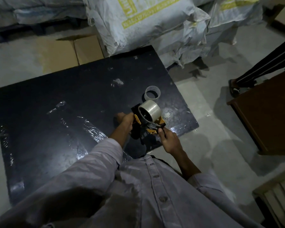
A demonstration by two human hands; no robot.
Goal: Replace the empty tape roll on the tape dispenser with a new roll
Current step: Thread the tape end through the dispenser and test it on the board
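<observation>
A black and yellow tape dispenser (pixel 139 129) is held above the right part of the black table (pixel 56 102). A full clear tape roll (pixel 149 111) sits on its hub. My left hand (pixel 124 120) grips the dispenser's left side. My right hand (pixel 169 140) pinches the front end of the dispenser by the yellow blade part (pixel 152 131). The empty roll core (pixel 152 94), a thin translucent ring, stands on the table just beyond the dispenser.
Strips of clear tape are stuck on the tabletop (pixel 90 130). White woven sacks (pixel 155 25) and a flattened cardboard box (pixel 69 51) lie behind the table. A brown wooden cabinet (pixel 266 117) stands at right, with another person's leg (pixel 260 71) beside it.
</observation>
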